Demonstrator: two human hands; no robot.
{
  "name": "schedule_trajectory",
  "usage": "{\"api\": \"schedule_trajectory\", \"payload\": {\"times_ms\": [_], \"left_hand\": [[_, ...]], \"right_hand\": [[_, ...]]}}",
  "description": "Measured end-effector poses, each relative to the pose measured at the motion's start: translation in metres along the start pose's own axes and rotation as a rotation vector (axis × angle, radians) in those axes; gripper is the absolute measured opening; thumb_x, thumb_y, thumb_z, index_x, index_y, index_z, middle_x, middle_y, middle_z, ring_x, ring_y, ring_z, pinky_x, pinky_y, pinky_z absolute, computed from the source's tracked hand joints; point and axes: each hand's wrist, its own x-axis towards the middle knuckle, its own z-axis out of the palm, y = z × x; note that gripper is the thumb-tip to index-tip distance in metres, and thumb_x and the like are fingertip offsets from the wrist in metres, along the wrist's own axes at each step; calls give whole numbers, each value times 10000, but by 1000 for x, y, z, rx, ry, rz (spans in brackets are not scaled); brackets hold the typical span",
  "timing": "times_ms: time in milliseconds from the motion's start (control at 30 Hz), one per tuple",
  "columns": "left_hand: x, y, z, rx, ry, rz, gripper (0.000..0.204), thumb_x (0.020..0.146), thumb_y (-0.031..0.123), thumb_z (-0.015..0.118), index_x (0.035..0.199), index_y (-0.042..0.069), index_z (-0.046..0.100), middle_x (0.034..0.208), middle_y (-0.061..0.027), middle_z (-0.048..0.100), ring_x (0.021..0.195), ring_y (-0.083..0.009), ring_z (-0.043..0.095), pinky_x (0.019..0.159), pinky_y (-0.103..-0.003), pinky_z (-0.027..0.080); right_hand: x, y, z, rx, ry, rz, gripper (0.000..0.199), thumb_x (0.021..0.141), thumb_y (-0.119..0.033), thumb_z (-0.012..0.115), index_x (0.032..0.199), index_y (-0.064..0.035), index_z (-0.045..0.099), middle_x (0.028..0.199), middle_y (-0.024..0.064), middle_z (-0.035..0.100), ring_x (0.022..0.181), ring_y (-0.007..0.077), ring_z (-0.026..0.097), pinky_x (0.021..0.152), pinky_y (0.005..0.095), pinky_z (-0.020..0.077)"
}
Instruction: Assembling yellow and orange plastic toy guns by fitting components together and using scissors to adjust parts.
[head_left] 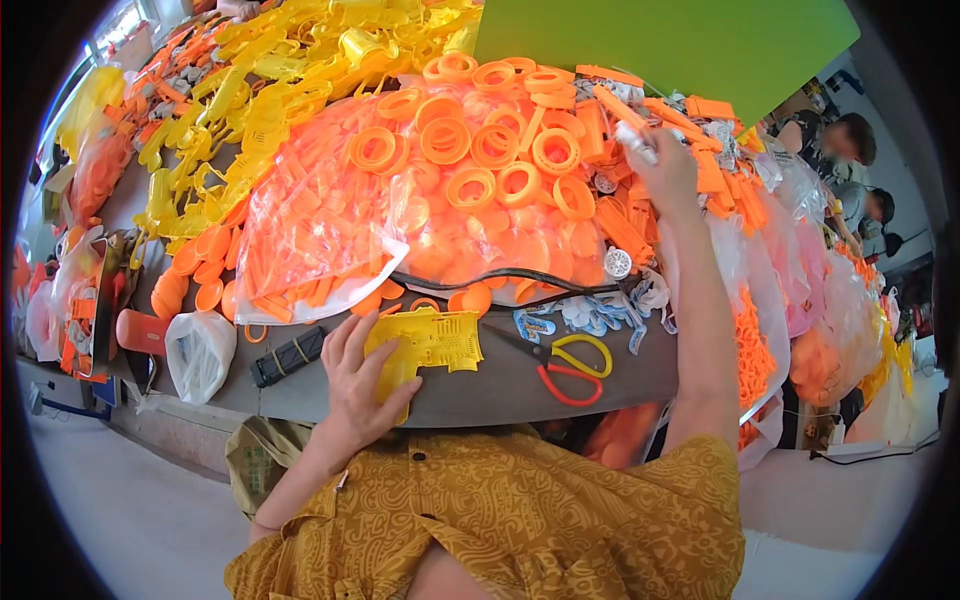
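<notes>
My left hand point(355, 380) grips a yellow plastic moulded part point(445, 338) with slots and small raised details, at the near edge of the table. Its fingers lie over the part's left side and the thumb is at its lower corner. Farther off on the right, my right hand point(668, 175) is closed on a small white-and-grey part point(637, 143), just above a heap of orange rectangular pieces point(625, 230). Between the hands, scissors point(575, 370) with one red and one yellow handle lie beside the yellow part.
Orange rings point(470, 187) top clear bags of orange parts point(320, 200). Yellow parts point(270, 110) pile up far left, below a green panel point(660, 50). A black oblong object point(288, 357) and a white bag point(200, 352) lie near left. Other people point(850, 140) are at right.
</notes>
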Motion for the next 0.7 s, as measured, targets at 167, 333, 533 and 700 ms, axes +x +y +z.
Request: {"api": "schedule_trajectory", "payload": {"times_ms": [167, 333, 533, 700], "left_hand": [[31, 2, -24, -89, 71, 16, 405, 668, 221, 691, 997, 25, 559, 1222, -196, 430, 1095, -358, 410, 903, -433, 314], [83, 9, -41, -213, 141, 36, 337, 676, 111, 689, 983, 33, 573, 1130, -171, 477, 1046, -324, 467, 846, -391, 399], [159, -5, -69, -326, 349, 109, 355, 686, 162, 701, 987, 24, 573, 995, -133, 551, 954, -264, 528, 797, -331, 427], [221, 10, -115, -470, 64, -47, 582, 687, 297, 713, 1149, 45, 464, 1015, -135, 565, 877, -215, 561, 735, -302, 459]], "right_hand": [[43, 4, -55, 1123, -1, 311, 200, 796, -187, 609, 878, -8, 577, 828, -11, 565, 732, 48, 518, 622, 201, 419], [76, -32, -78, 1451, -8, 146, 205, 813, -155, 582, 950, -2, 581, 848, 34, 586, 753, 96, 566, 668, 230, 473], [87, -85, -105, 1432, -285, -12, 213, 822, -164, 572, 957, 1, 570, 820, 37, 587, 699, 100, 581, 621, 214, 491], [88, -134, -119, 1265, -551, -210, 224, 820, -206, 575, 932, -12, 574, 764, 11, 573, 635, 46, 529, 532, 179, 430]]}}
